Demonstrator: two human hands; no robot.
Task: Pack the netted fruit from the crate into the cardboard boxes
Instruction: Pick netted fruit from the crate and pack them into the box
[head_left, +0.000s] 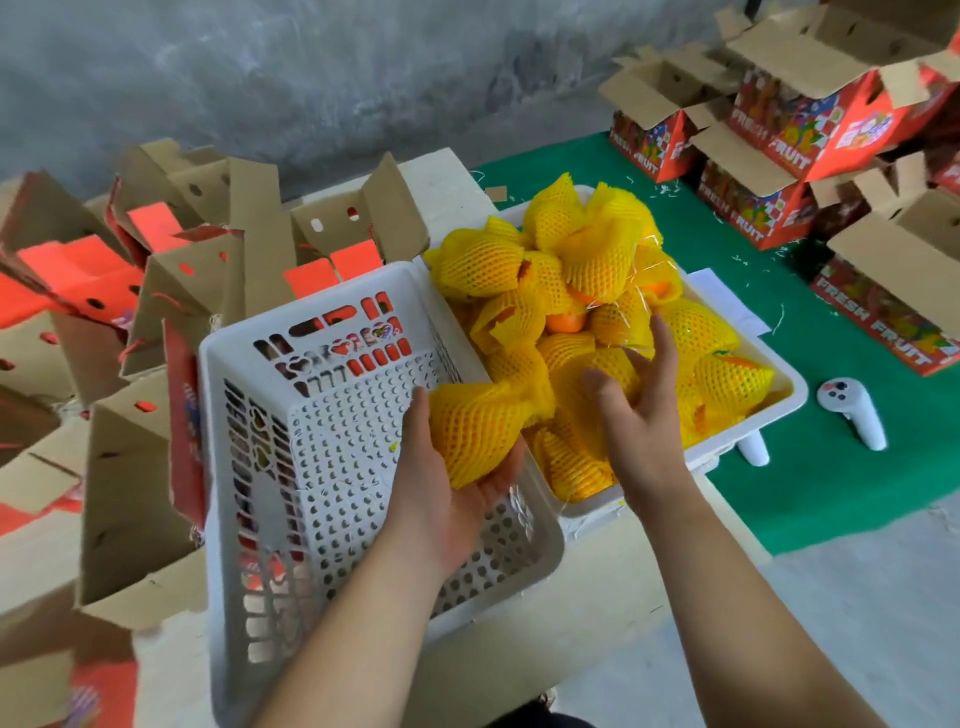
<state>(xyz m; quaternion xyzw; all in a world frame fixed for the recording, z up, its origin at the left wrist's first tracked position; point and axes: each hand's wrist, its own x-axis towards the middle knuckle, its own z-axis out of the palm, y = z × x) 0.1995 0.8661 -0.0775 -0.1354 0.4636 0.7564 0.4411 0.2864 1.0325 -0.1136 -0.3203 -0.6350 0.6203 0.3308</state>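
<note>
While the left hand cups one fruit, the pick-up step is under way at the heaped crate.

Nearest, the left hand (457, 467) lies palm-up with its fingers curled round a netted fruit (480, 428), holding it above the rim between the empty white basket (291, 415) and the crate (748, 441). Just beside it, the right hand (636, 410) hovers with fingers spread and relaxed over the pile of netted fruit (582, 291), touching or nearly touching the top layer; it grips nothing I can make out. Next, I judge, comes carrying the held fruit to a cardboard box: open ones (156, 322) crowd the counter (561, 639) to the left, with printed boxes (769, 156) farther off on the green mat (810, 467).
</note>
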